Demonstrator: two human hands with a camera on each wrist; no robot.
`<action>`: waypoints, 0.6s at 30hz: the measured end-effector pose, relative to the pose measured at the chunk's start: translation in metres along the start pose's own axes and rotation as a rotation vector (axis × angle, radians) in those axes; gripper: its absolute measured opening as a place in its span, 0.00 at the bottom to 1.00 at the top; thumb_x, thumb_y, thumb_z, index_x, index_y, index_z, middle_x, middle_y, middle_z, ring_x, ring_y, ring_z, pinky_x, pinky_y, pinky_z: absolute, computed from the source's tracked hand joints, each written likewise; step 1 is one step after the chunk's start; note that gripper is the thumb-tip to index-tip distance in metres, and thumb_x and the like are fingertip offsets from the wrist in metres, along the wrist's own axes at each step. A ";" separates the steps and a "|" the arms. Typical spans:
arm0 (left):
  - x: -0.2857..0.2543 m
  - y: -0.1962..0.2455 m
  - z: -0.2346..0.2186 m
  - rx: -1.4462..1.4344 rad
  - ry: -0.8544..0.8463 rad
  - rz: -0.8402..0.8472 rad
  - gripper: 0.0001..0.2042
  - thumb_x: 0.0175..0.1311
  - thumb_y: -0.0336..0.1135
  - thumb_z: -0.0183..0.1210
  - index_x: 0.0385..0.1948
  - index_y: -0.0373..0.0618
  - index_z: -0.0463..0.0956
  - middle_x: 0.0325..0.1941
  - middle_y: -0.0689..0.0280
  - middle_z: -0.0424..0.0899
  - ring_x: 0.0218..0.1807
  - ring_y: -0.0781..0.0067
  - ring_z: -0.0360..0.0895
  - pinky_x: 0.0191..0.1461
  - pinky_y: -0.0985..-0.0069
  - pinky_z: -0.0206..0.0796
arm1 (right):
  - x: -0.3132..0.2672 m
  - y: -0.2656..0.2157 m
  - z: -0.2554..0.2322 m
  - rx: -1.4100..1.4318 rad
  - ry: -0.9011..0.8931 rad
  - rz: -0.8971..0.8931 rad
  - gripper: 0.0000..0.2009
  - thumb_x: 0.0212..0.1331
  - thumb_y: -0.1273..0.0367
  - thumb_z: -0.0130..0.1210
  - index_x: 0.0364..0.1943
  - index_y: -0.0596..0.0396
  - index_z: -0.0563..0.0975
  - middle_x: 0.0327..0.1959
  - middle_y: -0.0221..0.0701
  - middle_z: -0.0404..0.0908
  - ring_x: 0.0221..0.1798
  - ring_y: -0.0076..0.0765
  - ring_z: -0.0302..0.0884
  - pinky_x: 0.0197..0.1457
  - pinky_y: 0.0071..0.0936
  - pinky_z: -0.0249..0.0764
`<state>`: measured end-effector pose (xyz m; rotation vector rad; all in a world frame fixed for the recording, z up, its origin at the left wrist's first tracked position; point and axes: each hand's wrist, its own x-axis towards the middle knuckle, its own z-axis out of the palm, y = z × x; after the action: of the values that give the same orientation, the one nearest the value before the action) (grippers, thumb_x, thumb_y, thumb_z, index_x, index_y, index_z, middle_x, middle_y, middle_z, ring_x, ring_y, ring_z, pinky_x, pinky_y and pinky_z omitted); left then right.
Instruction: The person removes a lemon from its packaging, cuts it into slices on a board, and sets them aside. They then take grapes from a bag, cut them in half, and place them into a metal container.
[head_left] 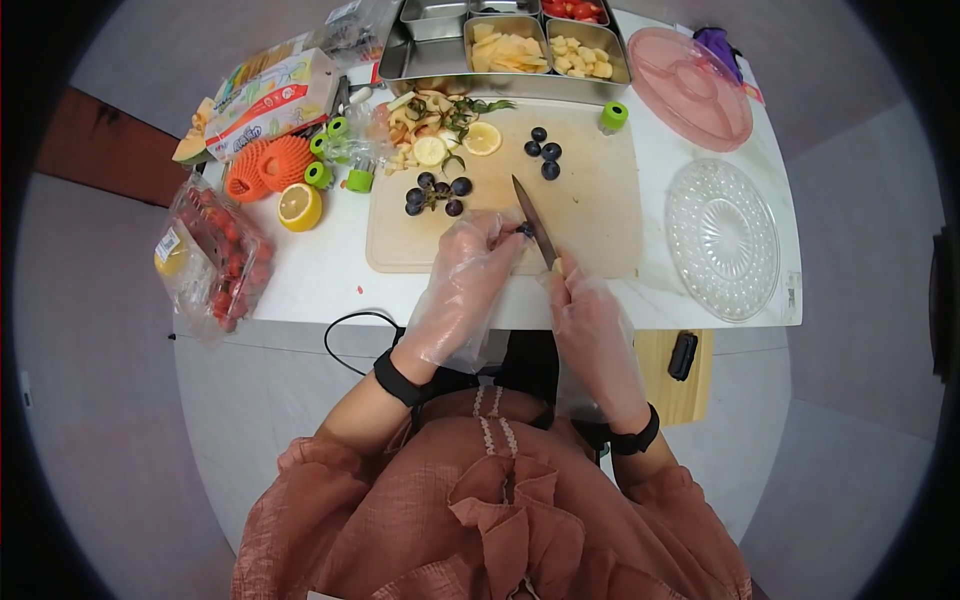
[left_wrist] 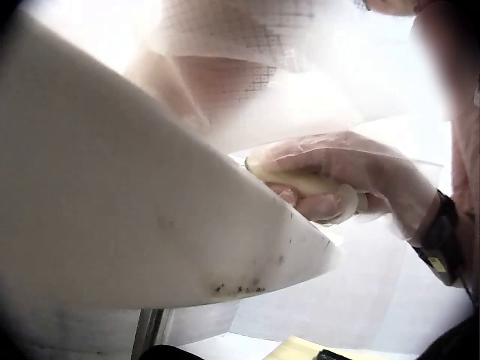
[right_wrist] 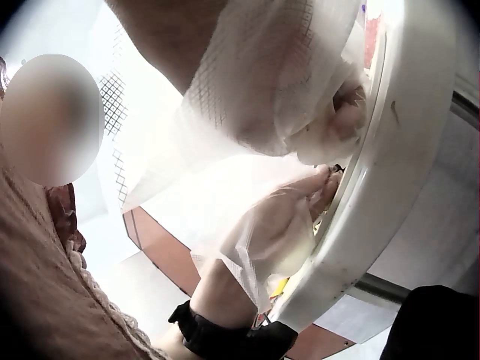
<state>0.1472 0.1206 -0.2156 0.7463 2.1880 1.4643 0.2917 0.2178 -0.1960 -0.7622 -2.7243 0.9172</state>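
Pinching one dark grape (head_left: 525, 229) in fingertips of L hand (head_left: 466, 262), fingers bent in round it; gripping knife (head_left: 537, 222) by pale handle in R hand (head_left: 592, 312), tip toward approx. 11 o'clock. Held grape above lower middle of cutting board (head_left: 400, 245), just beside blade at 9 o'clock; can't tell whether touching or apart. Main risk, prob.: nicking L fingertips, b/c of so small a hold that close to the edge. Could also slip mid-cut, given round skin & slick plastic gloves (head_left: 455, 315); then poss. off toward 6 o'clock, past near rim of board onto table (head_left: 335, 300). Also a hazard in that baggy film: could catch under blade & leave a scrap on grape. Could squash rather than split it by pressing too hard w/ R hand, esp. w/ a dull edge (sharpness not visible). At approx. 12 o'clock from held grape, loose grapes (head_left: 551, 151): might roll if bumped by knife tip. At 10 o'clock, stemmed cluster (head_left: 441, 189), less likely to stray. At 11 o'clock, lemon slice (head_left: 483, 138) & peel heap (head_left: 430, 120): poss. scraps among grapes if nudged toward 5 o'clock.
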 end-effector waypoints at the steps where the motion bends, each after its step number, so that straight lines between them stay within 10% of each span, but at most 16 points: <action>1: 0.000 0.000 -0.001 0.010 -0.005 -0.010 0.10 0.63 0.30 0.63 0.43 0.34 0.82 0.31 0.64 0.84 0.33 0.81 0.77 0.37 0.78 0.69 | 0.000 -0.002 -0.001 -0.025 0.006 0.041 0.12 0.71 0.68 0.47 0.51 0.60 0.75 0.33 0.45 0.79 0.39 0.52 0.81 0.40 0.43 0.76; 18: 0.004 -0.012 -0.002 -0.132 -0.012 -0.059 0.05 0.62 0.26 0.63 0.36 0.35 0.82 0.30 0.66 0.85 0.32 0.84 0.78 0.36 0.84 0.67 | -0.007 -0.019 -0.005 -0.157 -0.022 0.076 0.16 0.73 0.64 0.47 0.57 0.60 0.73 0.28 0.46 0.81 0.33 0.58 0.81 0.33 0.50 0.76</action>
<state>0.1406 0.1177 -0.2258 0.6390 2.0627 1.5529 0.2912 0.2034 -0.1805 -0.8946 -2.8307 0.7359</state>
